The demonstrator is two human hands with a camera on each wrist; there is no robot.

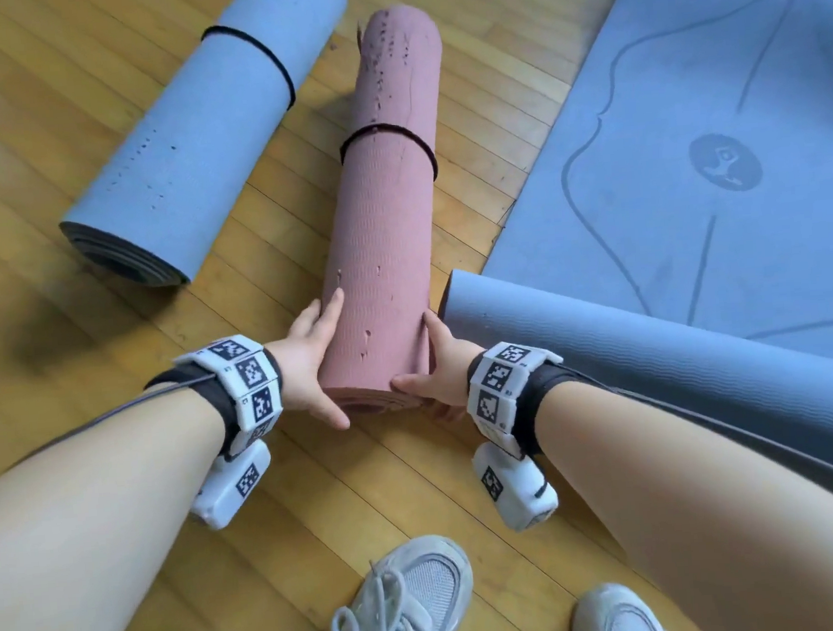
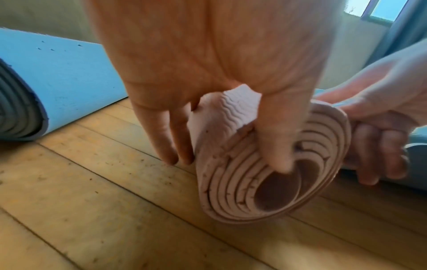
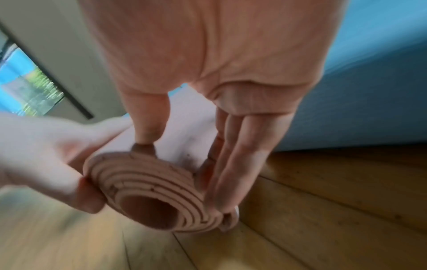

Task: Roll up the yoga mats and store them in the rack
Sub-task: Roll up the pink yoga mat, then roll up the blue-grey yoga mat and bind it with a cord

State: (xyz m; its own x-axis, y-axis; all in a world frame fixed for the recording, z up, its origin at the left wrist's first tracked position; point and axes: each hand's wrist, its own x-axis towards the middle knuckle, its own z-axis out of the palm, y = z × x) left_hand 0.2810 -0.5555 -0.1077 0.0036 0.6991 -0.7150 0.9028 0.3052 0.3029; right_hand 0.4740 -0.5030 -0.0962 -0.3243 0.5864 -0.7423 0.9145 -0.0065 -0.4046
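Note:
A rolled pink yoga mat (image 1: 390, 248) lies on the wooden floor, pointing away from me, with a black band (image 1: 387, 132) round its middle. My left hand (image 1: 319, 366) holds the left side of its near end. In the left wrist view the left hand's thumb (image 2: 279, 142) lies across the spiral end (image 2: 265, 191) and the fingers run down the side. My right hand (image 1: 422, 359) grips the right side of the same end, fingers curled under the roll (image 3: 159, 190). The near end sits slightly off the floor.
A rolled blue mat (image 1: 196, 148) with a black band lies to the left. A blue mat (image 1: 689, 148) lies spread at the right, its near end partly rolled (image 1: 654, 358) close beside the pink roll. My two white shoes (image 1: 414, 596) stand below.

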